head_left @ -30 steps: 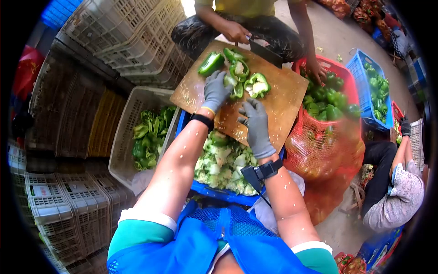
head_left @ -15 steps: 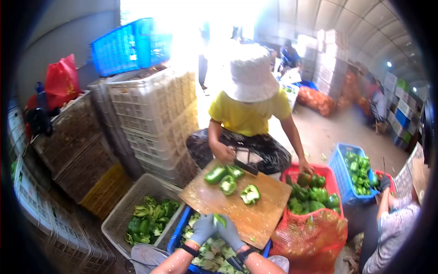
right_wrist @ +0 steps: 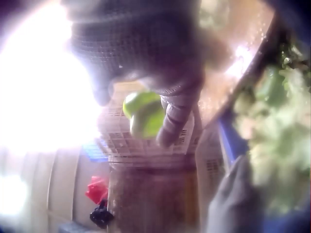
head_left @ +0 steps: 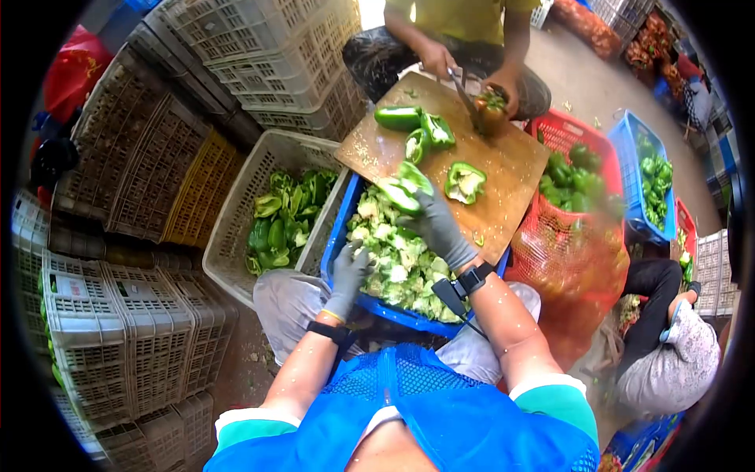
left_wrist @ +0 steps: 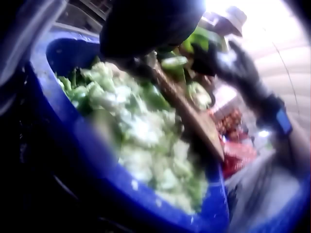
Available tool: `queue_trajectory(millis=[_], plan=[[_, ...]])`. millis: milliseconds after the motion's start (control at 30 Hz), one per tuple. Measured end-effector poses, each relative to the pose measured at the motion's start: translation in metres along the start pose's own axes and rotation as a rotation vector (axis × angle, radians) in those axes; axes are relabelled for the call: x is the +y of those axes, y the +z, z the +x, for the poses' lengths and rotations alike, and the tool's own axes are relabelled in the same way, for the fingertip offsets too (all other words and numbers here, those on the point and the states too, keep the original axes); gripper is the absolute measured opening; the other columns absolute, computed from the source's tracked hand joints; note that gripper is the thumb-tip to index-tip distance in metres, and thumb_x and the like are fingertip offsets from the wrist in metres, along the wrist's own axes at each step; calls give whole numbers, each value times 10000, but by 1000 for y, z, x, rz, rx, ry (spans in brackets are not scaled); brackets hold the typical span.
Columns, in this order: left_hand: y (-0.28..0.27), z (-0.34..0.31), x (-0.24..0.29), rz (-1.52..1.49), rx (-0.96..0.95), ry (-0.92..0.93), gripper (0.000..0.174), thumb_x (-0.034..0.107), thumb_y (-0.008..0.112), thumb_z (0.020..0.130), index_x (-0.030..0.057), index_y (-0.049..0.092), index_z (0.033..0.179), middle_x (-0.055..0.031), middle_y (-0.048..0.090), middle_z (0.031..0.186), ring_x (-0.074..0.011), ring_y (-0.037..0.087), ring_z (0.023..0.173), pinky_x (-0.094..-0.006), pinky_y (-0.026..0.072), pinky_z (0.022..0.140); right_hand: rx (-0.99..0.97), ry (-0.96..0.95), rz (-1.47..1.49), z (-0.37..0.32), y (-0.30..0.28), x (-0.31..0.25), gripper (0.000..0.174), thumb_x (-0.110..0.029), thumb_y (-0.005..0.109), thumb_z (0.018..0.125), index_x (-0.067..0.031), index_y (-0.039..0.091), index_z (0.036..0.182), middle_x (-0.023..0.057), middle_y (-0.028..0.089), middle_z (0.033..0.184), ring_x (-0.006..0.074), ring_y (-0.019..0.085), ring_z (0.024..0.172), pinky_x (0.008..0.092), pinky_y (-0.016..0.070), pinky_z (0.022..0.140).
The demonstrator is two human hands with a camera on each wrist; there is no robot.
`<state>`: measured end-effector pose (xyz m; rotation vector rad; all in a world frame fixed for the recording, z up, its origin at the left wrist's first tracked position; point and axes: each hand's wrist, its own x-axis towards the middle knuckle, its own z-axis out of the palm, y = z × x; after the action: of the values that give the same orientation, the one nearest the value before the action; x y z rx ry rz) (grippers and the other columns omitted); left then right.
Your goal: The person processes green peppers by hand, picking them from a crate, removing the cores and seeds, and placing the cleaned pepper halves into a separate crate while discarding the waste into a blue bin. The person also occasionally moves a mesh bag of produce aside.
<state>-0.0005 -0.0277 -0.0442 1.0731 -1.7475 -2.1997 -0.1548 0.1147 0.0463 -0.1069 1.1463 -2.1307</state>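
Observation:
My right hand [head_left: 442, 228], in a grey glove, holds green pepper pieces [head_left: 403, 191] over the back of the blue tub [head_left: 393, 309], near the cutting board's front-left corner. The right wrist view shows a pepper piece [right_wrist: 146, 116] by its fingertips. My gloved left hand [head_left: 350, 277] is above the tub's left side, fingers loosely bent, nothing visible in it. Pale pepper cores [head_left: 397, 259] fill the tub. On the cutting board [head_left: 515, 177] lie a cut pepper [head_left: 465, 182] and several other pepper pieces [head_left: 399, 118].
Opposite, a person's hands hold a knife [head_left: 465, 101] and a reddish-green pepper [head_left: 491, 112] over the board. A white crate [head_left: 228, 212] of pepper pieces stands left. To the right are a red basket [head_left: 609, 157] and a blue crate [head_left: 627, 145], both holding green peppers.
My hands have gone from the board to together over the tub, then apart, the right now holding pepper pieces. The person opposite has brought a pepper from the red basket to the board.

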Motion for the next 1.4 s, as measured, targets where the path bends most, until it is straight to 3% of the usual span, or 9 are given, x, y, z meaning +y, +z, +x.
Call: queue_trajectory(millis=[100,200,333,433,633,833,1000,1233,1400], plan=[[29,10,-20,898,105,781,450,165,648,830,47,504,1240,-126,536,1198,-182,626,772,-310,514,695,-211,10,-126,-12,4,5,683,-274,523,939,-128,126,1476,143,208,1505,280,401,1293,368,517,850],[85,14,20,785,-127,600,361,136,666,787,98,581,1137,-130,552,1142,-231,606,715,-325,502,662,262,-348,-633,12,-46,1,433,-144,572,871,23,458,1254,145,542,1213,234,573,980,318,463,851],[168,63,53,793,-209,1050,350,140,649,783,111,567,1122,-142,570,1070,-323,614,796,-372,508,688,774,-502,-408,14,-69,-54,387,-178,534,879,12,488,1214,200,585,1123,274,584,990,366,459,859],[217,80,61,988,-254,823,265,225,584,814,79,539,1032,-175,589,1009,-365,615,845,-434,498,678,1001,-558,-1036,39,-111,-40,420,-272,538,878,23,501,1175,243,562,1150,349,580,999,409,459,864],[211,99,55,953,-300,407,390,331,601,806,57,549,1078,-235,632,989,-416,600,896,-456,475,768,787,-176,-1000,54,-116,-10,466,-386,535,872,43,505,1051,266,597,1068,371,607,935,418,470,815],[116,76,75,372,-728,115,540,178,745,718,0,533,1181,-55,605,1059,-124,573,958,-268,478,850,324,163,-425,34,-90,17,475,-347,614,847,-39,481,1185,77,563,990,198,575,871,308,499,735],[68,31,74,308,-776,219,618,132,783,709,14,481,1235,-49,552,1171,-127,512,1067,-284,412,955,-131,359,12,8,-35,11,490,-206,612,861,-60,435,1294,67,561,1081,152,569,964,275,489,820],[69,-12,53,661,-49,891,418,177,793,687,60,452,899,-48,515,780,-167,538,728,-314,435,648,46,138,-18,10,-41,31,246,-132,599,827,-21,560,1044,58,593,938,141,598,824,266,511,730],[67,-13,48,55,33,406,348,181,743,765,81,436,895,0,475,745,-108,465,560,-243,385,460,260,38,156,13,-57,46,141,-122,514,853,-33,569,946,69,592,859,172,600,781,316,519,719]])
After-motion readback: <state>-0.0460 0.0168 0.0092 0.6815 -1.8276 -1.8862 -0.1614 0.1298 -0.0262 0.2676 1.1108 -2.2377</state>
